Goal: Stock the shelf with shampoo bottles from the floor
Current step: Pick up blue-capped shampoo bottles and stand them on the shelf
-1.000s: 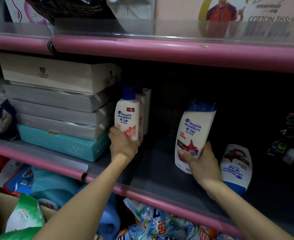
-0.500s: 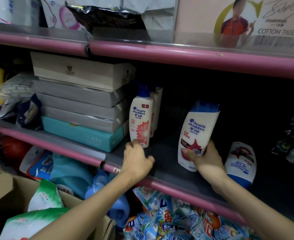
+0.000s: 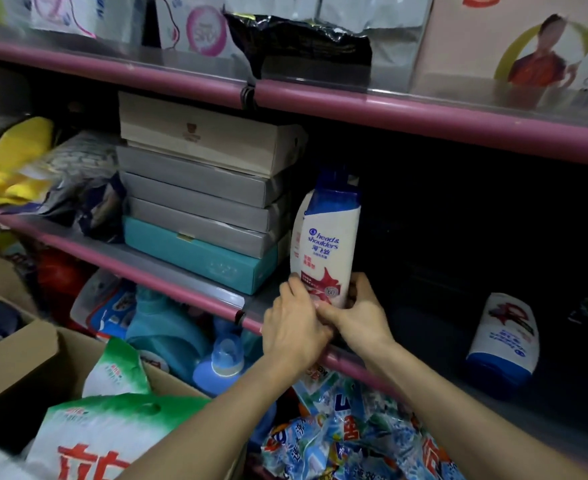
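A white shampoo bottle (image 3: 327, 244) with a blue cap stands upright on the middle shelf (image 3: 195, 287), right beside the stack of boxes. Both hands hold it at its base: my left hand (image 3: 294, 325) wraps the lower left side and my right hand (image 3: 360, 313) grips the lower right. Behind it, the blue cap of another bottle (image 3: 335, 176) pokes up; the rest of that row is hidden. A further shampoo bottle (image 3: 503, 336) lies on its side, cap toward me, farther right on the same shelf.
A stack of flat boxes (image 3: 202, 188) with a teal one at the bottom fills the shelf to the left. A cardboard box (image 3: 18, 358) with green-and-white bags sits at lower left. Blue detergent bottles (image 3: 221, 362) and packets crowd the shelf below.
My right hand has carried its bottle left, in front of the standing row. My left hand has let go of the earlier bottle and joined the right at this bottle's base.
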{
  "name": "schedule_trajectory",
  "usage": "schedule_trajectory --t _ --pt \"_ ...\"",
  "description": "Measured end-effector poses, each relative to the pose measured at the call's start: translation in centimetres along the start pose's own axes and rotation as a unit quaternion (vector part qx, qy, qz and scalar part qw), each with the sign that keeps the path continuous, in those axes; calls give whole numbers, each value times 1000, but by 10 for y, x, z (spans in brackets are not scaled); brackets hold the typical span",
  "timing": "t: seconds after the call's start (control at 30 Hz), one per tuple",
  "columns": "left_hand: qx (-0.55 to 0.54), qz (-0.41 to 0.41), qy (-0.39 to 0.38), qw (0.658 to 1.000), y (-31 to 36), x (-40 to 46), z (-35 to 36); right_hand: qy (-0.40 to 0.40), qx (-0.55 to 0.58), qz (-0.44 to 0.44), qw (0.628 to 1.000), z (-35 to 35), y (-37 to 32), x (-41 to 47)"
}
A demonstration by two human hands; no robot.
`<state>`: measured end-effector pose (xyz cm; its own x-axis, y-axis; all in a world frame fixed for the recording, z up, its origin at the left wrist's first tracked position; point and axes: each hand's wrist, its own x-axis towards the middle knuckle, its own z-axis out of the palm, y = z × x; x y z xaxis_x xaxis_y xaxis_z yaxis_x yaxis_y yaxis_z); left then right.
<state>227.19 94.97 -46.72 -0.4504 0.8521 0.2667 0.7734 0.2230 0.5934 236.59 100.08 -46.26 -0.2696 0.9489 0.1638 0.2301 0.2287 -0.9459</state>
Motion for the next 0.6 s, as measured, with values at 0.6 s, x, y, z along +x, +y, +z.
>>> schedule_trajectory --t 0.6 --pt "-99 -93 31 990 -8 39 -10 8 -2 -43 999 33 -5 31"
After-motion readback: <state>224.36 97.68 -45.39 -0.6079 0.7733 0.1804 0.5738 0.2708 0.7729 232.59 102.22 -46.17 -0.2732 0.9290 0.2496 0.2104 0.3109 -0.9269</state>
